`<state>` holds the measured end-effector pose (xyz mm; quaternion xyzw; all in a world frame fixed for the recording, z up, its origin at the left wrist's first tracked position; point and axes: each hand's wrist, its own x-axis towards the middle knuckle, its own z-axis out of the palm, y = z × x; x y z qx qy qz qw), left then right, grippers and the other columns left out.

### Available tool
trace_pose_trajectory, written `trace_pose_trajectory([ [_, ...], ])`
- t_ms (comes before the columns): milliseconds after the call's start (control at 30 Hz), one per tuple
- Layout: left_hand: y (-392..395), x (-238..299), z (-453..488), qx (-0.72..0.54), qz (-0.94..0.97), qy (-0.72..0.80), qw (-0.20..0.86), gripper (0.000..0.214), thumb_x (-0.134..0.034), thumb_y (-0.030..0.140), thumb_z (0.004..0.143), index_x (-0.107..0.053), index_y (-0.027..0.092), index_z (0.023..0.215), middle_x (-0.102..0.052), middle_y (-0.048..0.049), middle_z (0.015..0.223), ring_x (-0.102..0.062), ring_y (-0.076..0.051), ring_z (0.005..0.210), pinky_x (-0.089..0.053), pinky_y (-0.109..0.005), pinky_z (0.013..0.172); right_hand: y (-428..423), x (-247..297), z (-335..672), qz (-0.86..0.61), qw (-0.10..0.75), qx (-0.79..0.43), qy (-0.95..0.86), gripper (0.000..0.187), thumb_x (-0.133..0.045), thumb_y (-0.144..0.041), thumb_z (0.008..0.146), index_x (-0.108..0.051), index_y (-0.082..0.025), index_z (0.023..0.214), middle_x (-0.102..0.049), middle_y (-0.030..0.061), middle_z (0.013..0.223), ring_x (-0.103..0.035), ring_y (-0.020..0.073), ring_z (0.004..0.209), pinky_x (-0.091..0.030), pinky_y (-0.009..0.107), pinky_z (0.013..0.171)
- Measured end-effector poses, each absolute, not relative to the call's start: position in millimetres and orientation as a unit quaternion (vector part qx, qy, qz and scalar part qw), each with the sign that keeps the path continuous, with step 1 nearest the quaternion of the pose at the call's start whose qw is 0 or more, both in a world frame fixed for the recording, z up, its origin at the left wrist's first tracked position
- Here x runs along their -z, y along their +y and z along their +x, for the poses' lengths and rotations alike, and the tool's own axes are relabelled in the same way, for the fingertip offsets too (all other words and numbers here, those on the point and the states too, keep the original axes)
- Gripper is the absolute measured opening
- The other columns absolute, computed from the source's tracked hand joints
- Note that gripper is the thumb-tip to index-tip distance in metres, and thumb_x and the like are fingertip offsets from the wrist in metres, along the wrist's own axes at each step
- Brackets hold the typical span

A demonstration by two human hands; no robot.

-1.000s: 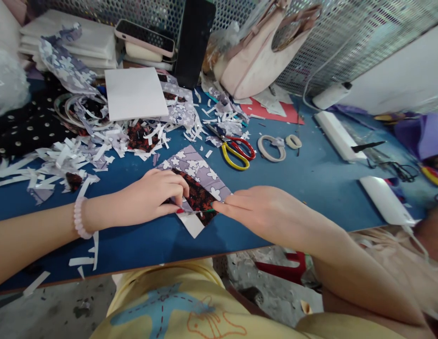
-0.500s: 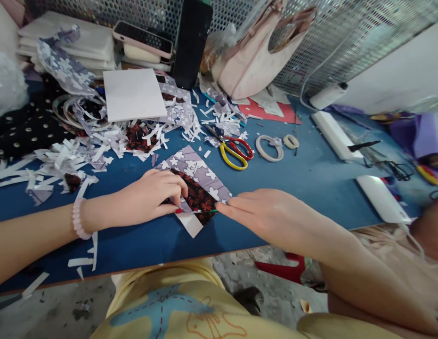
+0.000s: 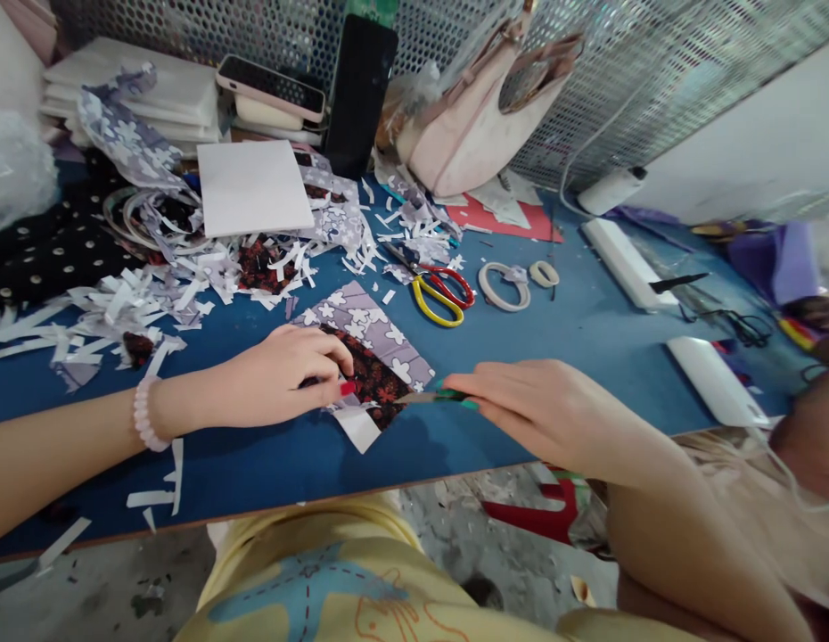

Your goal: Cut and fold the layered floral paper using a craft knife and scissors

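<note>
fabric lies beneath left hand; right hand grips slim tool.

Item: wearer, seen from the lap outward; both forearms bare.
Left wrist: one bracelet of rounded, pale pink beads, close-set in a single strand, lying over the left part of the bench, near its front edge.
Left hand: thumbnail painted glossy red.
Right hand: a nail in teal green; wrist plain.
Garment: soft yellow, loosely folded, below the bench's front edge. Printed with a flat blue starfish, its arms marked by dark dashed lines, and, beside it, a fish drawn in orange outline, partly cut by the frame.
</note>
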<state>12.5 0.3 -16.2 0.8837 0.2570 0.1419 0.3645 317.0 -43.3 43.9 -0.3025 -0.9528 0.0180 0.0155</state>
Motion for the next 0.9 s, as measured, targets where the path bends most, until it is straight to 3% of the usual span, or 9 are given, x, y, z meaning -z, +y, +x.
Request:
trace_pose_trajectory([
  [67,0.0,15.1,13.9,-0.142,0.882,0.263,0.364,0.031,-0.045,0.026,0.099,-0.063,0.02,0.074,-0.069,-0.0014,0.112,-0.062,-0.02,0.105,-0.034,-0.04,0.096,-43.0,-39.5,314.9,-0.325,0.016,-0.009,-0.945,0.031,-0.032,-0.016,0.104,-0.06,-0.017,0.116,-0.072,0.0038,0.085,-0.065,0.0139,0.065,-0.041,0.026,0.057],
  [167,-1.0,16.2,14.9,-0.143,0.881,0.276,0.357,0.02,-0.055,0.021,0.092,-0.06,0.019,0.073,-0.068,-0.0012,0.111,-0.062,-0.02,0.104,-0.034,-0.039,0.096,-45.0,-30.6,303.9,-0.324,0.005,0.034,-0.946,0.03,-0.035,-0.01,0.099,-0.061,-0.016,0.114,-0.071,0.0031,0.081,-0.062,0.0138,0.06,-0.038,0.027,0.053],
  [367,-2.3,18.8,14.1,-0.137,0.88,0.283,0.356,0.015,-0.066,0.023,0.086,-0.059,0.019,0.073,-0.066,0.0001,0.112,-0.06,-0.022,0.107,-0.032,-0.04,0.096,-56.8,-20.8,290.6,-0.297,-0.04,0.07,-0.951,0.032,-0.043,0.0,0.087,-0.064,-0.014,0.108,-0.067,0.0019,0.075,-0.052,0.0124,0.049,-0.032,0.03,0.05],
  [533,-3.3,16.2,14.8,-0.125,0.886,0.282,0.346,0.018,-0.074,0.029,0.082,-0.06,0.02,0.075,-0.065,-0.0007,0.114,-0.059,-0.023,0.11,-0.031,-0.041,0.098,-61.6,-23.7,299.2,-0.303,-0.046,0.039,-0.951,0.037,-0.042,0.0,0.087,-0.064,-0.012,0.115,-0.064,0.0016,0.074,-0.052,0.0132,0.048,-0.032,0.03,0.047],
  [633,-3.6,14.7,14.2,-0.117,0.89,0.28,0.34,0.021,-0.077,0.031,0.079,-0.061,0.02,0.077,-0.064,-0.0013,0.115,-0.058,-0.024,0.111,-0.032,-0.041,0.099,-61.5,-23.4,302.0,-0.357,0.014,-0.075,-0.931,0.047,-0.036,-0.001,0.089,-0.06,-0.018,0.126,-0.067,0.004,0.089,-0.059,0.0118,0.056,-0.041,0.025,0.05],
  [700,-3.5,14.4,13.5,-0.117,0.892,0.275,0.339,0.021,-0.078,0.031,0.079,-0.061,0.02,0.078,-0.064,-0.0018,0.116,-0.058,-0.024,0.112,-0.032,-0.041,0.099,-61.9,-19.1,301.4,-0.392,0.117,-0.219,-0.886,0.041,-0.035,-0.005,0.093,-0.062,-0.023,0.119,-0.067,0.0034,0.093,-0.06,0.0091,0.056,-0.046,0.022,0.051],
  [800,-3.6,14.7,12.1,-0.118,0.897,0.267,0.332,0.02,-0.078,0.031,0.079,-0.06,0.02,0.078,-0.064,-0.0028,0.117,-0.057,-0.025,0.113,-0.032,-0.042,0.1,-63.6,-7.2,297.6,-0.399,0.294,-0.461,-0.736,0.023,-0.037,-0.02,0.099,-0.06,-0.021,0.1,-0.064,0.001,0.08,-0.053,0.0071,0.04,-0.043,0.021,0.04],
  [900,-4.3,15.6,10.7,-0.123,0.902,0.258,0.323,0.022,-0.079,0.032,0.077,-0.06,0.021,0.079,-0.064,-0.0038,0.117,-0.057,-0.025,0.113,-0.032,-0.043,0.102,-66.0,4.9,290.7,-0.382,0.354,-0.568,-0.638,0.02,-0.044,-0.035,0.1,-0.058,-0.02,0.099,-0.068,0.0033,0.075,-0.06,0.0128,0.044,-0.047,0.024,0.039],
])
